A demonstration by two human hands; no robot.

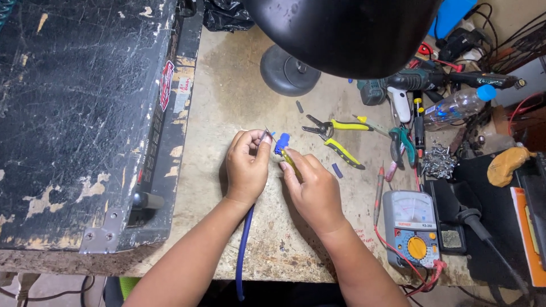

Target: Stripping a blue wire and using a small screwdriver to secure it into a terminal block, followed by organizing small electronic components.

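blue connector piece (pixel 282 142) is being held up just above the counter (pixel 239 96), between the two hands, roughly at the middle of the view. it is being steadied from the right side by the right hand (pixel 311 185), whose fingers are pressed together around a yellow-handled tool (pixel 289 161); the tool's tip is being pointed up into the blue piece, probably so that something small on it can be worked at close range. the left hand (pixel 247 165) is being kept curled, with thumb and forefinger pinching a thin metal pin or bare wire end (pixel 267 132) just beside the blue piece; which of the two it is cannot be told, since it is too small and partly hidden by the fingertips. a blue cable (pixel 243 250) is being led from under the left wrist down over the counter's front edge, seemingly left slack so the end can be turned freely.

the other tools are being kept within reach on the right: yellow-handled pliers (pixel 335 137) lying open near the hands, teal-handled cutters (pixel 401 145) further right, an analog multimeter (pixel 410 227) with red leads near the front edge, and a soldering iron (pixel 483 233) resting on its dark stand. a large scuffed black case (pixel 74 113) is occupying the left side, and a black lamp shade (pixel 347 34) is hanging over the work, likely for light.
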